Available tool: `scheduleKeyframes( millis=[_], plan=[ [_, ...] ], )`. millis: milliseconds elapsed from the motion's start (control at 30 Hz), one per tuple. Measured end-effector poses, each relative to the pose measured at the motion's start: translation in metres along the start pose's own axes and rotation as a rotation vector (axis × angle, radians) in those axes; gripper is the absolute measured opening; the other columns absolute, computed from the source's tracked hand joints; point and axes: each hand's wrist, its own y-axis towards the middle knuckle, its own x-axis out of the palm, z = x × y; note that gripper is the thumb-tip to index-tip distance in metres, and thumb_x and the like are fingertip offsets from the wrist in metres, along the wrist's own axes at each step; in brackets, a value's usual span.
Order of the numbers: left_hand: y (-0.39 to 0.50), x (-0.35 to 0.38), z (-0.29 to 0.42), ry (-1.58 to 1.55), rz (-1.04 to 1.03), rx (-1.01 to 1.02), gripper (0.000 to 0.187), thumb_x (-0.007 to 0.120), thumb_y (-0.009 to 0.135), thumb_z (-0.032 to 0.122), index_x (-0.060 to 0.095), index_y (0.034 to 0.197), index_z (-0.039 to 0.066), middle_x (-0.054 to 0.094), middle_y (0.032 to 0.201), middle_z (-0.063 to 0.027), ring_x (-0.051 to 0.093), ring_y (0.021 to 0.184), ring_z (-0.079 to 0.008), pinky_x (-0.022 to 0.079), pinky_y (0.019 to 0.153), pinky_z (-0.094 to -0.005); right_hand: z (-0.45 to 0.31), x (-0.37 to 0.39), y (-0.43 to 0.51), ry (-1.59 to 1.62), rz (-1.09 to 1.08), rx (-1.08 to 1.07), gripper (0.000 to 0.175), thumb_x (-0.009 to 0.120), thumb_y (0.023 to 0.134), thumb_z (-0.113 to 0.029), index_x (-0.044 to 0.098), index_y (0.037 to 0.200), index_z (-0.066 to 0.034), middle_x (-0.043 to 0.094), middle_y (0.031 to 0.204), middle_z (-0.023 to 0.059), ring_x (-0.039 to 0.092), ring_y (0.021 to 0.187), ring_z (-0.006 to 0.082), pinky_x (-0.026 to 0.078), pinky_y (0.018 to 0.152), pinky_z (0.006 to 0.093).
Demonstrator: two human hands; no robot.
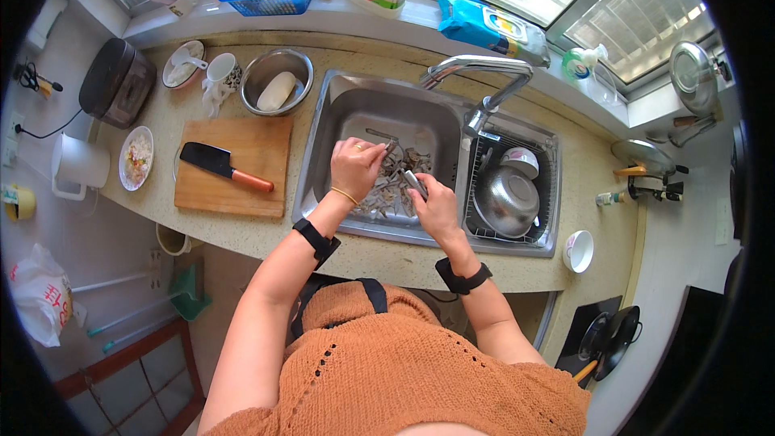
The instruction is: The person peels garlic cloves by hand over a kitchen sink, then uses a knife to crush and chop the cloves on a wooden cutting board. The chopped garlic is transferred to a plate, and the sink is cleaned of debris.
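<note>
Over the large basin of the stainless steel sink (387,94), my left hand (352,166) pinches a small greyish piece (392,145) between thumb and fingers; what it is cannot be made out. My right hand (439,206) grips a short silvery tool handle (415,184), and the tool's tip points up and left toward my left hand. Below both hands, a loose heap of thin brownish peelings (387,191) lies on the basin floor. A pale peeled root vegetable (277,91) rests in a steel bowl (247,82) behind the cutting board.
A cleaver (209,159) lies on the wooden cutting board (233,206) left of the sink. The faucet (484,63) arches over the basin's back right. In the right basin, a rack holds an upturned steel colander (508,200) and a bowl (521,160). A white bowl (579,251) sits near the counter's edge.
</note>
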Motion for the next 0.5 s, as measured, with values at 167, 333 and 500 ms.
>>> scheduleKeyframes(
  millis=[167, 333, 500],
  plan=[
    [0.001, 0.011, -0.002, -0.024, -0.003, -0.187, 0.012, 0.070, 0.074, 0.015, 0.071, 0.082, 0.007, 0.068, 0.076, -0.0095, 0.065, 0.070, -0.0228, 0.050, 0.065, -0.0323, 0.010, -0.011, 0.008, -0.062, -0.042, 0.130, 0.028, 0.063, 0.080, -0.018, 0.059, 0.102, -0.0025, 0.064, 0.085, 0.0204, 0.061, 0.081, 0.0384, 0.048, 0.069, 0.0430],
    [-0.009, 0.018, -0.021, 0.054, -0.391, -0.444, 0.024, 0.072, 0.072, 0.022, 0.071, 0.089, 0.005, 0.068, 0.079, -0.0130, 0.067, 0.071, -0.0264, 0.052, 0.066, -0.0315, 0.046, -0.047, 0.044, -0.294, 0.083, -0.032, 0.026, 0.067, 0.078, -0.024, 0.062, 0.095, -0.0062, 0.063, 0.087, 0.0164, 0.060, 0.084, 0.0335, 0.047, 0.074, 0.0431],
    [0.008, 0.036, -0.045, -0.089, -0.657, -0.642, 0.041, 0.074, 0.070, 0.017, 0.063, 0.108, 0.005, 0.067, 0.097, -0.0127, 0.066, 0.086, -0.0224, 0.052, 0.077, -0.0298, 0.101, -0.079, 0.101, -0.560, 0.179, -0.268, 0.024, 0.067, 0.076, -0.019, 0.061, 0.093, -0.0028, 0.061, 0.091, 0.0156, 0.055, 0.090, 0.0336, 0.042, 0.082, 0.0438]
  ],
)
